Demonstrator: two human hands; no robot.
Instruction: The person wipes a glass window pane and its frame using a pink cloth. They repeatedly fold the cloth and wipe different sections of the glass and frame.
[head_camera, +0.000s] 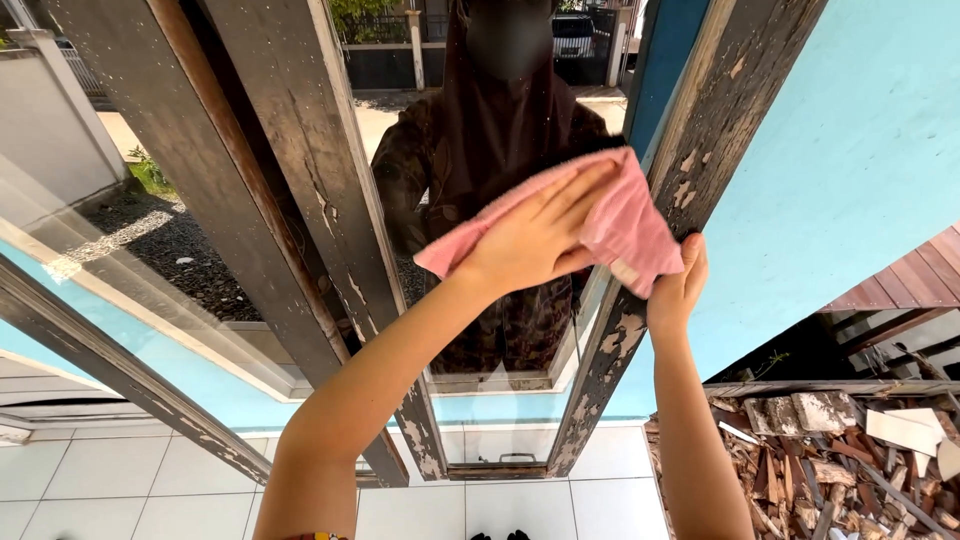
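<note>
The fingers (565, 195) of the left hand (525, 240) lie spread flat, pressing a pink cloth (625, 225) against the window pane (480, 330) between two weathered wooden frame posts. To its right, the right hand (678, 285) pinches the cloth's lower corner beside the peeling post (700, 130). This looks like mid-wipe; the next stroke likely calls for steady flat pressure across the glass. Broken wood scraps (830, 460) lie lower right.
</note>
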